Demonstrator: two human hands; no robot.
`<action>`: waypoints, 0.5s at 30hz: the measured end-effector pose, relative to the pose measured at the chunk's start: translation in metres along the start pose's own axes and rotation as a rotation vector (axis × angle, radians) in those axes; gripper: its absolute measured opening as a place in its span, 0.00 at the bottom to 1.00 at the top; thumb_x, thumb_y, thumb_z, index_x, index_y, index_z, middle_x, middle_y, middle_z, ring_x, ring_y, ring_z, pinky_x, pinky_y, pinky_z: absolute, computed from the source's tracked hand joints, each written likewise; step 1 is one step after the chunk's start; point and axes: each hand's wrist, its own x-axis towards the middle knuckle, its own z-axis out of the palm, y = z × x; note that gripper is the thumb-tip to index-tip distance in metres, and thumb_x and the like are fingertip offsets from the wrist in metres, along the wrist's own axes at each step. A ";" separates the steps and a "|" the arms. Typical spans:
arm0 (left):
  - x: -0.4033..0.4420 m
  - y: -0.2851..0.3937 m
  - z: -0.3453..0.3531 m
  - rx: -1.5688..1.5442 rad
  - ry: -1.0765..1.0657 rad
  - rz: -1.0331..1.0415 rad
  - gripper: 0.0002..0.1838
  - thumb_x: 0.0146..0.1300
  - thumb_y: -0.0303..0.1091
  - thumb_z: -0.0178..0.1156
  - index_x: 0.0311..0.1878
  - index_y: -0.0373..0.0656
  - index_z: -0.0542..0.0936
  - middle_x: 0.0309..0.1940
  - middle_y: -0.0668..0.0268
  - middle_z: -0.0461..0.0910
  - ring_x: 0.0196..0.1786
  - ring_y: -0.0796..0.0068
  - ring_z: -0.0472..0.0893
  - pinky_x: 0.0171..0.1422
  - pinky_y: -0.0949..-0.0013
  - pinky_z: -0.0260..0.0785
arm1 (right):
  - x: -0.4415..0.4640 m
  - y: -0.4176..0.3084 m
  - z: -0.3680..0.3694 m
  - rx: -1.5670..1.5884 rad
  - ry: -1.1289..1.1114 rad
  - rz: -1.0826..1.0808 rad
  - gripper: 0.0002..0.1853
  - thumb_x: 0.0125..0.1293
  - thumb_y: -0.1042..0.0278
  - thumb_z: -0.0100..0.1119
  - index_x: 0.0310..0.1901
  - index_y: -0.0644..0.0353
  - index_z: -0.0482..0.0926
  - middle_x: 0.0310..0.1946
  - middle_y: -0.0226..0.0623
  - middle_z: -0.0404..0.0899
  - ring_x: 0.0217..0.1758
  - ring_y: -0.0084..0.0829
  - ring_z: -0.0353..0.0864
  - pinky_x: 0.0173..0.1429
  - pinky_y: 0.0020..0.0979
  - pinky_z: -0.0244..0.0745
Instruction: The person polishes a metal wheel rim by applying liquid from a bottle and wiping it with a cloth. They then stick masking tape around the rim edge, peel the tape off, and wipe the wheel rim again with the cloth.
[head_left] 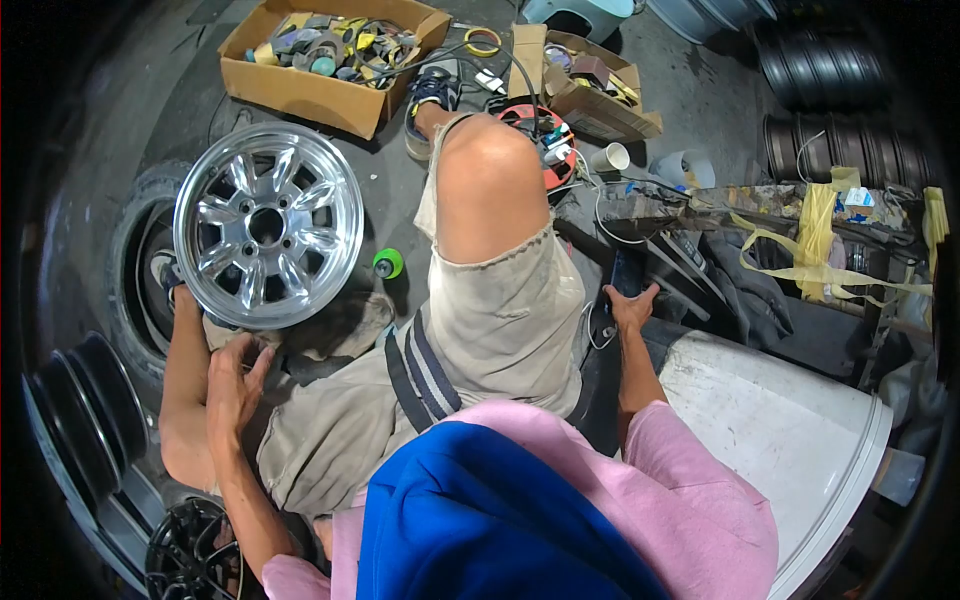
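A polished silver car wheel rim (336,172) leans over a tyre (130,215) on my left. My left hand (232,388) is just below the rim's lower edge, fingers loosely bent and thumb apart, with nothing visible in it. Beside it lies a dirty beige rag (350,328). Out on the right, my right hand (630,310) grips the lower end of a dark smartphone (628,270) between thumb and fingers. A white cable (598,215) runs close by the phone.
Ahead stand a cardboard box (300,95) of abrasive pieces and a smaller box (600,115). A red cable reel (560,165), paper cup (610,157) and green-capped bottle (388,263) are on the floor. Dark rims (95,420) stand left; a white panel (770,420) lies right.
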 end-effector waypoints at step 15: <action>0.001 -0.017 0.005 0.011 -0.030 -0.037 0.18 0.67 0.38 0.69 0.52 0.33 0.83 0.46 0.50 0.86 0.52 0.48 0.81 0.59 0.53 0.73 | 0.003 0.007 0.006 -0.042 0.029 0.014 0.61 0.40 0.48 0.86 0.72 0.63 0.58 0.63 0.66 0.76 0.68 0.64 0.76 0.71 0.49 0.71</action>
